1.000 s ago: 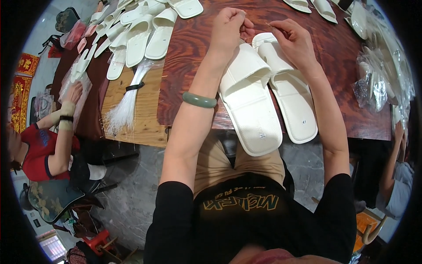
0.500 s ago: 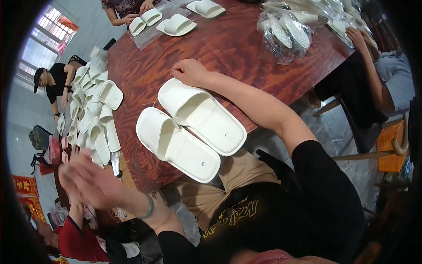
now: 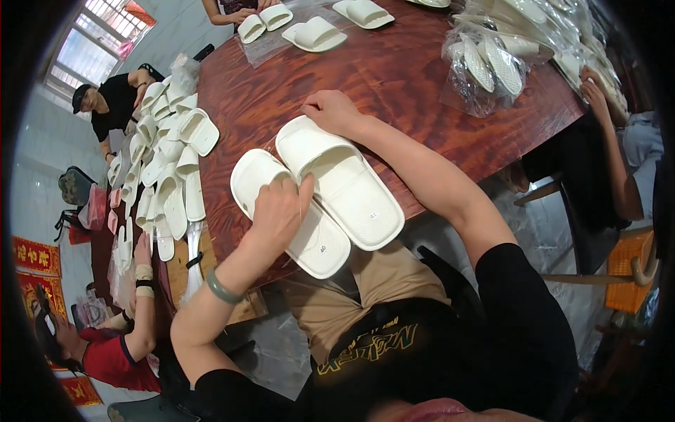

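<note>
Two white slide slippers lie side by side at the near edge of the red-brown wooden table, toes pointing away from me, heels over the edge. My left hand (image 3: 280, 212) is on the left slipper (image 3: 320, 246), its fingers bent over the strap's rear edge, the thumb toward the right slipper (image 3: 369, 214). Beyond the right slipper's toe, my right hand (image 3: 334, 112) rests on the table with curled fingers; whatever is under them, if anything, is hidden. A green bangle (image 3: 223, 287) circles my left wrist.
A heap of white slippers (image 3: 169, 169) covers the left side. Clear-bagged slippers (image 3: 485, 67) lie at the far right; loose ones (image 3: 314, 34) sit at the far edge. Co-workers are around the table, one in a red shirt (image 3: 116, 359) at lower left. A wooden chair (image 3: 598, 278) stands right.
My left hand has come from the left, where it was raised and blurred, onto the left slipper. The right hand stays near the right slipper's toe. The view has shifted slightly.
</note>
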A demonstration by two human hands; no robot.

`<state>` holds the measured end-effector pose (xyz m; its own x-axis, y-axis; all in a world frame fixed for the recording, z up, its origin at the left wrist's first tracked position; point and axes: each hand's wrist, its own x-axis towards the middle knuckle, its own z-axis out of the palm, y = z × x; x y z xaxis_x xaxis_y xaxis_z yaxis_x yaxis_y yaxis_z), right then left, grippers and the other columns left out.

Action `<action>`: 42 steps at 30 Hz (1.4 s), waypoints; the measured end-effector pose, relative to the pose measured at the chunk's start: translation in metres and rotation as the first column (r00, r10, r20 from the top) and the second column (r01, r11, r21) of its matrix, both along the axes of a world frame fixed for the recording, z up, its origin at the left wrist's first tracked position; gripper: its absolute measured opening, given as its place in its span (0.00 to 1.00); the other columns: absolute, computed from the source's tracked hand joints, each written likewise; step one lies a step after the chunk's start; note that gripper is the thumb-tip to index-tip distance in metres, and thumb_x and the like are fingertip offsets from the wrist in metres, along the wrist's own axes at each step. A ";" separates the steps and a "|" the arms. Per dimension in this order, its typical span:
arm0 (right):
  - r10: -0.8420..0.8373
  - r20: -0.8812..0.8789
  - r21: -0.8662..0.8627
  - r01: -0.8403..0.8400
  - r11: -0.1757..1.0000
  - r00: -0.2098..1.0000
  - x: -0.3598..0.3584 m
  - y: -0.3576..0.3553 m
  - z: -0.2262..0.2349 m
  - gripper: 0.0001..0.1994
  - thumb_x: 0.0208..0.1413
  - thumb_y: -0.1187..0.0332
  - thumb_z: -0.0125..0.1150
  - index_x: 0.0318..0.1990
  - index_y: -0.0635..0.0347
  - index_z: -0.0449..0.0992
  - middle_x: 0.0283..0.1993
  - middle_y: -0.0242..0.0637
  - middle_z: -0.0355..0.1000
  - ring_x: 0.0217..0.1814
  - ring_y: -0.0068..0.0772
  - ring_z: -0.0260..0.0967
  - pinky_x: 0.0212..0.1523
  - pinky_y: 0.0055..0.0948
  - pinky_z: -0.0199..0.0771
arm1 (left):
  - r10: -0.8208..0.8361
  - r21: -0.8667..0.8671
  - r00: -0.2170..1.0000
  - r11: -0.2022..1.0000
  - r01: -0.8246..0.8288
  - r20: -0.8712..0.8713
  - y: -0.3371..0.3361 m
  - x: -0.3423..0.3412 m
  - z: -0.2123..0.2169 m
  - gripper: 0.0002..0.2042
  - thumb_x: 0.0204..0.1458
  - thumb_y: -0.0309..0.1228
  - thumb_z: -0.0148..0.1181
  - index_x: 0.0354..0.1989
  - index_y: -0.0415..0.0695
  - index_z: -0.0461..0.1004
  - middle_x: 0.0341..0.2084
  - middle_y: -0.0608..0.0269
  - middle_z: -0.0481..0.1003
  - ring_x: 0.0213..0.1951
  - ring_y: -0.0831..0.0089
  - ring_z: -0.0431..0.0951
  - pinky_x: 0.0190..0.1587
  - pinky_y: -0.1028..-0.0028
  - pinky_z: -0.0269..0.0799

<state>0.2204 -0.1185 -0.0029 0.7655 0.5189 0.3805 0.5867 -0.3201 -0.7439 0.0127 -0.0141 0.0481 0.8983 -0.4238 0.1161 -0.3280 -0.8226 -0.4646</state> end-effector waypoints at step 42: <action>0.817 0.047 0.503 -0.720 0.478 0.575 -0.085 0.019 0.043 0.26 0.48 0.64 0.63 0.54 0.57 0.63 0.38 0.27 0.68 0.34 0.25 0.70 0.36 0.25 0.72 | 0.058 -0.908 0.997 -0.411 0.074 0.055 0.019 0.043 0.021 0.18 0.62 0.42 0.39 0.42 0.37 0.65 0.15 0.74 0.58 0.18 0.85 0.57 0.20 0.83 0.53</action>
<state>0.1351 -0.0993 0.0403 0.2147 0.7500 0.6256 0.2791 0.5667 -0.7752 0.0555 0.0047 0.0695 0.8605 0.3325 0.3861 -0.3737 -0.1033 0.9218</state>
